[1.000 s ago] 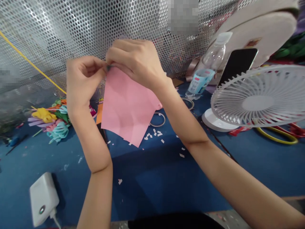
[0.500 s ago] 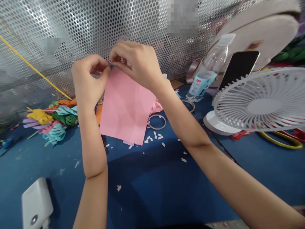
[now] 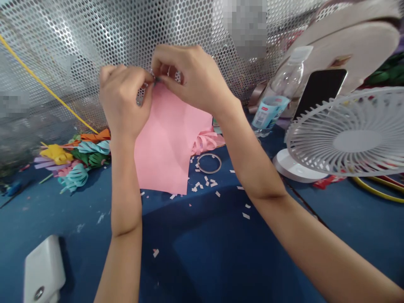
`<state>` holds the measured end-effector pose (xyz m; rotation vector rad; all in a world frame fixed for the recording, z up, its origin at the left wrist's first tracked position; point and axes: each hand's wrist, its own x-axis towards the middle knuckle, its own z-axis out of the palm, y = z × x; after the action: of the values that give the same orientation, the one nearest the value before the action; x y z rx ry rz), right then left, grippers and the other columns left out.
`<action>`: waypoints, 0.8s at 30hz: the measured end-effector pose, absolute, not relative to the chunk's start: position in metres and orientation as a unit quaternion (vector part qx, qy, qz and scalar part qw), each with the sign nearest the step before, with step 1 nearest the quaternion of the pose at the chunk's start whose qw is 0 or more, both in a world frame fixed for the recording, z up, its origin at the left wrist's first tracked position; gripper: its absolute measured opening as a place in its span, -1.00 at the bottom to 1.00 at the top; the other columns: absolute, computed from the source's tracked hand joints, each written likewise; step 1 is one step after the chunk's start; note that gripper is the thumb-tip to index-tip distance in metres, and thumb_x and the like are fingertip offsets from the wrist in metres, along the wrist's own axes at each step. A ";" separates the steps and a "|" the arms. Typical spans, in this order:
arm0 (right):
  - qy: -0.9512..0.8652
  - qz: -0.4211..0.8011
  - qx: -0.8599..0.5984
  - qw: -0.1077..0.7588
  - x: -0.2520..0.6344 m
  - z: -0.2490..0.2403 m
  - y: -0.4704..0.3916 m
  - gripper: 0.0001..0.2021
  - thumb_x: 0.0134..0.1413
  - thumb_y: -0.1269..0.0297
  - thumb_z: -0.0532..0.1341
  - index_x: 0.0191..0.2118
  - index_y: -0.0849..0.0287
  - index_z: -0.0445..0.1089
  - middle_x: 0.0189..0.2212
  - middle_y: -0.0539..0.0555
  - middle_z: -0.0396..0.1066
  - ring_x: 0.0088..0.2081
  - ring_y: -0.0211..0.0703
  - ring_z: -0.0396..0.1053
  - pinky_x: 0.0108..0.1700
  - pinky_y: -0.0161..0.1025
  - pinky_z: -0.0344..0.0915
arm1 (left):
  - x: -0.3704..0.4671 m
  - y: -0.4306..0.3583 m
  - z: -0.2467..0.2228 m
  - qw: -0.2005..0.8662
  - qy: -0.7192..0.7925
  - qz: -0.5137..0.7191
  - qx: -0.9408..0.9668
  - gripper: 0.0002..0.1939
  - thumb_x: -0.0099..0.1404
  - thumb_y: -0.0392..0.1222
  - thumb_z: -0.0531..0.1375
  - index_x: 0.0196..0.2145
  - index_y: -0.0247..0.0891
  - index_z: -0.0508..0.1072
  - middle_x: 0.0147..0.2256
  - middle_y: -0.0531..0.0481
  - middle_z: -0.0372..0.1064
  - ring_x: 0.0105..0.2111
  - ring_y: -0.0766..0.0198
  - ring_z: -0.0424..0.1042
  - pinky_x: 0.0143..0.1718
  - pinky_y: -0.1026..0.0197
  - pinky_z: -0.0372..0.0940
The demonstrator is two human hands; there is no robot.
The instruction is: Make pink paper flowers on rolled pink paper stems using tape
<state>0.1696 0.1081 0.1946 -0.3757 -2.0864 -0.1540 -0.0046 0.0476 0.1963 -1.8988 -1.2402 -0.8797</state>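
A sheet of pink paper [image 3: 167, 143] hangs at the centre, its top corner raised in front of the perforated metal panel and its lower edge near the blue table. My left hand [image 3: 126, 97] pinches at that top corner, where a small dark item shows between the fingertips, too small to name. From the right, my right hand [image 3: 192, 75] pinches at the same corner, its fingertips almost touching those of the left. Curled pink paper strips [image 3: 206, 142] lie behind the sheet's right edge, with a metal ring [image 3: 209, 163] just below them.
Bundles of coloured strips [image 3: 75, 155] lie at the left. A white power bank [image 3: 44, 269] is at the lower left. To the right stand a bottle [image 3: 274, 101], a phone [image 3: 320, 92], a white fan [image 3: 353, 139] and a pale bag [image 3: 356, 46]. Paper scraps [image 3: 213, 183] dot the blue table [image 3: 214, 244].
Both hands and the paper's top corner have shifted slightly right and up. The left hand has turned so more of its back shows. More of the pink strips is visible.
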 end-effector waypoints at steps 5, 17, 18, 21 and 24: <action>-0.839 -0.122 -0.138 0.512 0.163 0.191 0.113 -0.76 0.26 0.29 0.01 -0.23 0.07 0.44 -0.27 -0.01 0.46 -0.28 -0.27 0.31 -0.31 -0.27 0.17 | -0.004 0.043 0.199 0.155 -0.462 -0.446 -0.750 -0.90 0.27 -0.28 0.15 -0.32 -0.11 0.44 -0.33 0.13 0.45 -0.24 0.27 0.43 -0.09 0.18 0.35; -0.811 -0.161 -0.114 0.550 0.157 0.183 0.119 -0.68 0.41 0.18 -0.03 -0.19 0.10 0.45 -0.29 0.02 0.45 -0.25 -0.26 0.37 -0.26 -0.27 0.19 | -0.014 0.052 0.195 0.006 -0.418 -0.522 -0.744 -0.84 0.33 -0.13 0.15 -0.39 -0.19 0.44 -0.39 0.02 0.42 -0.30 0.23 0.46 -0.22 0.21 0.39; -0.809 -0.168 -0.117 0.551 0.156 0.182 0.119 -0.67 0.41 0.17 -0.04 -0.19 0.10 0.45 -0.29 0.02 0.45 -0.24 -0.25 0.37 -0.25 -0.26 0.19 | -0.015 0.053 0.194 0.003 -0.402 -0.529 -0.747 -0.82 0.33 -0.11 0.16 -0.40 -0.19 0.43 -0.41 0.02 0.40 -0.32 0.22 0.45 -0.26 0.21 0.39; -0.803 -0.186 -0.131 0.551 0.155 0.181 0.118 -0.63 0.42 0.12 -0.06 -0.19 0.08 0.46 -0.30 0.02 0.45 -0.26 -0.26 0.36 -0.27 -0.27 0.19 | -0.018 0.058 0.193 -0.001 -0.370 -0.544 -0.753 -0.80 0.31 -0.06 0.20 -0.43 -0.18 0.43 -0.44 0.03 0.38 -0.38 0.22 0.43 -0.33 0.19 0.37; -0.797 -0.197 -0.149 0.550 0.155 0.181 0.118 -0.62 0.43 0.11 -0.08 -0.22 0.05 0.46 -0.34 0.00 0.44 -0.30 -0.28 0.35 -0.29 -0.29 0.18 | -0.018 0.060 0.193 0.004 -0.363 -0.545 -0.756 -0.78 0.30 -0.02 0.22 -0.44 -0.17 0.43 -0.45 0.03 0.37 -0.39 0.22 0.43 -0.36 0.18 0.37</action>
<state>0.1546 0.1184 0.1806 -0.3536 -1.8876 -0.4674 -0.0181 0.0596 0.1927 -2.3683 -1.1390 -1.7084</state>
